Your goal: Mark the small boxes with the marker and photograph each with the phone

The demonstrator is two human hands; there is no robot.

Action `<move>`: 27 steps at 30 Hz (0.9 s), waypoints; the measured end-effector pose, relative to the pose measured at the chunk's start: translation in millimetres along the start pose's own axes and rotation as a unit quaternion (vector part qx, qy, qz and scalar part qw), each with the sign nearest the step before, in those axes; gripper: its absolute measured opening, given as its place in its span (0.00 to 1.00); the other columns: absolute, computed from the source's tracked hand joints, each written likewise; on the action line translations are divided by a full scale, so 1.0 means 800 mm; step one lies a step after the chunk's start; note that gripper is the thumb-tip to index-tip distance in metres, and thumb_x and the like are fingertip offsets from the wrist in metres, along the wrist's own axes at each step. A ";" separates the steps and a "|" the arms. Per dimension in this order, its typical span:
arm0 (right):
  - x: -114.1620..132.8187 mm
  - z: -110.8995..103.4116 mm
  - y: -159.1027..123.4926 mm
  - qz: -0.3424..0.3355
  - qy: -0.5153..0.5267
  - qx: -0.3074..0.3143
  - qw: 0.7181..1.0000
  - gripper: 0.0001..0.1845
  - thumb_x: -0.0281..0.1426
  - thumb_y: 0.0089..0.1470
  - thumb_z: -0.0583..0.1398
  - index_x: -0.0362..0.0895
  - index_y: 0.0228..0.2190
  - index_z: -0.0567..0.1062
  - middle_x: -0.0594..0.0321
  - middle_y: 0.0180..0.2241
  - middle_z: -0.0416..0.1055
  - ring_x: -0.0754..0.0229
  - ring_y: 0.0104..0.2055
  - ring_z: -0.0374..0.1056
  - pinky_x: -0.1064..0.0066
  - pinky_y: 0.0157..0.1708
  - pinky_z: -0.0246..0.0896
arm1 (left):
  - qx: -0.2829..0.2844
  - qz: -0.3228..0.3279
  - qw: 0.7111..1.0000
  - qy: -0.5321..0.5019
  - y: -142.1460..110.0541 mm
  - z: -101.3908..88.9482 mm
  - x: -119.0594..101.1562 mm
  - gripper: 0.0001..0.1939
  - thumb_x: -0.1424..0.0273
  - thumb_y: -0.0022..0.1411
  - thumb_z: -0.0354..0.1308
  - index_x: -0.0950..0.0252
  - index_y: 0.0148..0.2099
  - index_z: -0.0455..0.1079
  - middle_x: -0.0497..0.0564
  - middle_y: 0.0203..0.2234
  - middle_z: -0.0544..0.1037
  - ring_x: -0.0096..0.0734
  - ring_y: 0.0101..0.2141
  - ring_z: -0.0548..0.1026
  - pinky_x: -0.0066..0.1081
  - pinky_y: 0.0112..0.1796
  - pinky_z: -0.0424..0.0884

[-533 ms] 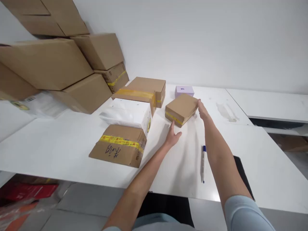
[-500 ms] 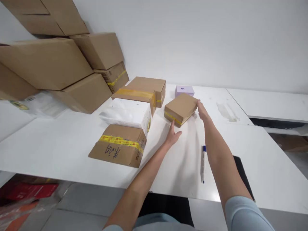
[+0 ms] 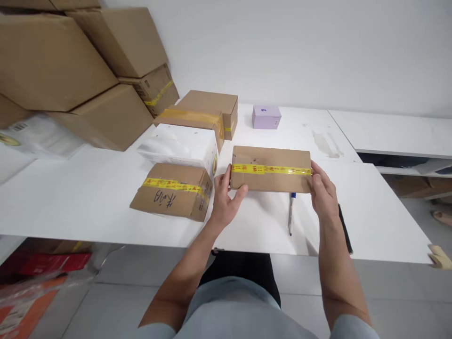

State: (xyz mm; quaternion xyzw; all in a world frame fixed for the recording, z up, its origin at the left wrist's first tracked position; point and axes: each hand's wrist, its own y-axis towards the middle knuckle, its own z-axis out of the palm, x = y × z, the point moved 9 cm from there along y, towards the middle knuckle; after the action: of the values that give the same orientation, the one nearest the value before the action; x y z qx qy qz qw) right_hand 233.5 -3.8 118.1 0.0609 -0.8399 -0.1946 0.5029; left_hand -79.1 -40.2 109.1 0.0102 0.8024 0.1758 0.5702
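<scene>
plainly, the taped carton sits between the left hand and the right hand, both half-curled against its short ends, in front of the purple box. if the right grip slackened, that end could dip, knock the marker and send it rolling off the white table; the carton seems raised, though its height is hard to judge.

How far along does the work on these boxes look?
Looks done: the lettered box, with yellow tape and handwriting. In hand: a yellow-taped carton between the left hand and right hand. Possibly left: writing on the carton, as its visible sides show no large handwriting and the marker lies on the table. Overall progress can't be told.
</scene>
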 end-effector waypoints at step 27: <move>0.004 -0.005 -0.163 0.130 0.072 -0.141 0.979 0.30 0.51 0.61 0.55 0.53 0.60 0.68 0.56 0.57 0.70 0.49 0.59 0.67 0.49 0.58 0.64 | 0.142 0.045 0.989 -0.012 -0.141 -0.016 0.062 0.42 0.55 0.62 0.62 0.50 0.72 0.46 0.57 0.61 0.61 0.44 0.59 0.67 0.44 0.55 0.72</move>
State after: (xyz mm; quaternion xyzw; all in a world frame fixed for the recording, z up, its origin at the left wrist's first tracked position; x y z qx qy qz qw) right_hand 223.5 -125.7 71.7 -0.1060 -0.7665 -0.2393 0.5865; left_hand -87.1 -139.0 34.6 0.1288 0.8110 0.0855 0.5642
